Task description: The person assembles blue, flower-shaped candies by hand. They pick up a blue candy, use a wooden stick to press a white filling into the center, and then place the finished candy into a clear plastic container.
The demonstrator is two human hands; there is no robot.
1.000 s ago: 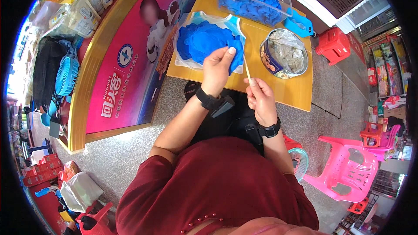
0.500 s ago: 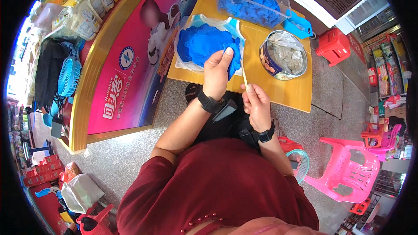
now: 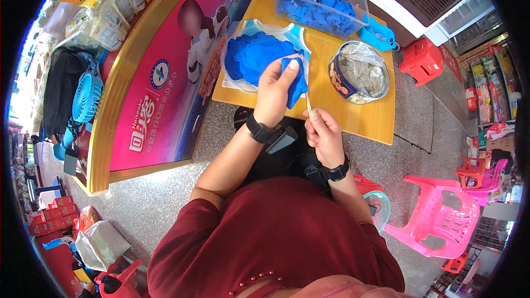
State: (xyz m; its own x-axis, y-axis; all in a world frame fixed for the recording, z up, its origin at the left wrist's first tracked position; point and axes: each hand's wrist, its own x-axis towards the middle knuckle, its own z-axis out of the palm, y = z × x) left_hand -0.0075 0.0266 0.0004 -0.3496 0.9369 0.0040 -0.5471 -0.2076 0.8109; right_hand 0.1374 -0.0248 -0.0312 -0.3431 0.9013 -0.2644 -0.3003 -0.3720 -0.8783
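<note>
My left hand is closed on a small blue fabric piece, thumb on top, at the right side of a heap of thin blue fabric pieces. The heap lies on a white and light-blue cloth or bag on the table's left part. Below and to the right, my right hand pinches a thin pale stick-like strip. The strip's upper end points up toward the blue piece; I cannot tell whether they touch.
On the yellow wooden table stand a clear plastic bin of blue pieces, a round tin with a plastic-bagged greyish content, and a blue plastic container. A counter stands left; a red stool and pink chair stand right.
My left hand has turned slightly, and the blue piece in it now shows more, hanging lower. My right hand stays nearly in place, still pinching the strip.
</note>
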